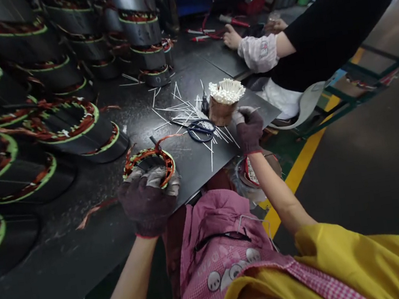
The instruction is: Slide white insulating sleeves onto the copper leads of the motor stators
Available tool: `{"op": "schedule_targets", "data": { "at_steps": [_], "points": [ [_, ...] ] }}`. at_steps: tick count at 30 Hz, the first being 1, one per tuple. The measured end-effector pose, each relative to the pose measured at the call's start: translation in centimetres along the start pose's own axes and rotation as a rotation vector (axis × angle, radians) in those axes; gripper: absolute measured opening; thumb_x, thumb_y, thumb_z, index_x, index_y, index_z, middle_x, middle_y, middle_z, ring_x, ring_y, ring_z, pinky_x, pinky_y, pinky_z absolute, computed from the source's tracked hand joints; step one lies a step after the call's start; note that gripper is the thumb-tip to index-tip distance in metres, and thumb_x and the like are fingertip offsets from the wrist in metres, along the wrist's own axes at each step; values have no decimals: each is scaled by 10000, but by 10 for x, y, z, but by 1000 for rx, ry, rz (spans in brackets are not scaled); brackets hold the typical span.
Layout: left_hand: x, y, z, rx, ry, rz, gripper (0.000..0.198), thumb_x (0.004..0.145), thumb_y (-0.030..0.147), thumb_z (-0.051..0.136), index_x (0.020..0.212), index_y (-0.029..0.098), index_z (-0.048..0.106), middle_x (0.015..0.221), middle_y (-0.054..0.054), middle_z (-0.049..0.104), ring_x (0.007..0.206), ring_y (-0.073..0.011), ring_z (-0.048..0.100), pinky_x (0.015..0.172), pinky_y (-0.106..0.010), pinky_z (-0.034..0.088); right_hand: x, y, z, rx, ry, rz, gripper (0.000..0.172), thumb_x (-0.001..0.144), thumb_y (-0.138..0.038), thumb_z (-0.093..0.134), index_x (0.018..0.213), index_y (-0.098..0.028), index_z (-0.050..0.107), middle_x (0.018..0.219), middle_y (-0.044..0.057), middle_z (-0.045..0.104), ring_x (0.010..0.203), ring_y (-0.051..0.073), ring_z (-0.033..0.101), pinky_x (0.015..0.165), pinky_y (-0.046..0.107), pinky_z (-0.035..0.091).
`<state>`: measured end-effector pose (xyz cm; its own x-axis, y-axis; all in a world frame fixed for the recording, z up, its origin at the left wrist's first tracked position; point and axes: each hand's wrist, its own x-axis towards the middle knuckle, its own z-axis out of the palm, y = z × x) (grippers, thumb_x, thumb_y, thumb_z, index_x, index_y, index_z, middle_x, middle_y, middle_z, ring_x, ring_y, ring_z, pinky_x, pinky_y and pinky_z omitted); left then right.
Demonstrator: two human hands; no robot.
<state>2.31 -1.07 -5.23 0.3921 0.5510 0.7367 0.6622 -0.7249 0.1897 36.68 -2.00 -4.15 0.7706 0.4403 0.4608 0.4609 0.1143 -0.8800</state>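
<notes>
My left hand (150,194), in a dark glove with pale fingertips, is closed around a small motor stator (168,165) with orange-brown copper windings and a green-yellow lining. The stator stands on the dark table, its near side hidden by my fingers. My right hand (250,128), gloved alike, is at the right side of a brown cup (220,113) packed with thin white sticks (227,90). Its fingers are curled together; what is between them is hidden. Dark-handled scissors (201,130) lie left of the cup, among loose white sticks (180,108).
Stacked larger stators (103,137) crowd the left and back of the table (194,164). A co-worker's hand (232,37) is at the far side, near red-handled tools (202,37). A bag-lined container (249,172) stands below the table edge, beside a yellow floor line (299,166).
</notes>
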Motion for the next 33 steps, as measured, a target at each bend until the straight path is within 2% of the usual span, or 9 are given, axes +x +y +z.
{"op": "schedule_targets", "data": {
  "at_steps": [3, 7, 11, 18, 21, 23, 27, 29, 33],
  "points": [
    [0, -1, 3, -6, 14, 0, 349, 867, 433, 875, 1167, 324, 734, 1018, -93, 824, 1076, -442, 776, 910, -665, 578, 33, 14, 8, -14, 74, 29, 179, 915, -381, 709, 1002, -227, 734, 1034, 75, 776, 1043, 239, 725, 1074, 459, 581],
    [-5, -6, 4, -22, 0, -25, 344, 863, 460, 860, 1167, 376, 724, 1012, -69, 804, 1118, -449, 756, 906, -691, 567, 47, 23, 15, 35, 49, 40, 256, 879, -503, 701, 901, -248, 715, 927, 56, 753, 957, 229, 721, 913, 395, 597],
    [-10, -8, 6, -31, 10, -30, 333, 871, 402, 881, 1157, 330, 727, 1039, -100, 811, 1157, -431, 756, 993, -693, 559, 45, 33, 5, 139, 93, 119, 334, 845, -597, 647, 911, -273, 692, 817, 21, 694, 783, 199, 658, 725, 350, 562],
    [-13, -9, 6, 24, 13, 14, 362, 876, 366, 890, 1186, 312, 711, 1066, -117, 814, 1196, -422, 758, 1038, -663, 551, 47, 36, 9, 188, 107, 279, 251, 831, -508, 683, 919, -275, 713, 739, -11, 648, 589, 158, 548, 560, 314, 469],
    [-13, -11, 8, 23, 49, 74, 436, 859, 350, 895, 1249, 306, 703, 1059, -116, 814, 1169, -419, 761, 1025, -641, 550, 44, 27, 8, 180, 207, 225, 250, 902, -487, 632, 996, -267, 707, 831, 16, 690, 618, 159, 566, 586, 331, 505],
    [-14, -10, 10, 25, 69, 68, 460, 849, 375, 906, 1257, 294, 710, 1046, -116, 812, 1166, -421, 756, 1024, -629, 545, 30, 15, 1, 185, 172, 122, 286, 959, -504, 627, 1090, -262, 704, 983, 71, 749, 698, 182, 624, 647, 374, 568],
    [-14, -2, 11, -34, 35, -80, 421, 844, 453, 913, 1188, 280, 743, 1021, -116, 807, 1191, -429, 744, 1094, -651, 512, -23, -26, -22, 270, -97, -206, 288, 1024, -531, 676, 1135, -270, 728, 1302, 156, 775, 1175, 318, 754, 991, 539, 644],
    [-13, 4, 8, -30, -11, -141, 443, 856, 500, 886, 1208, 272, 742, 1046, -113, 812, 1215, -430, 743, 1139, -663, 502, -51, -48, -35, 318, -406, -253, 216, 1040, -474, 713, 1138, -293, 776, 1333, 117, 793, 1276, 334, 751, 1066, 558, 636],
    [-11, 14, -2, 60, -72, -176, 523, 912, 550, 808, 1319, 240, 699, 1224, -136, 810, 1296, -405, 733, 1217, -633, 508, -89, -72, -53, 488, -1056, -164, 176, 1074, -347, 705, 1196, -319, 829, 1364, 72, 827, 1206, 264, 805, 1008, 437, 670]
  ]
}}
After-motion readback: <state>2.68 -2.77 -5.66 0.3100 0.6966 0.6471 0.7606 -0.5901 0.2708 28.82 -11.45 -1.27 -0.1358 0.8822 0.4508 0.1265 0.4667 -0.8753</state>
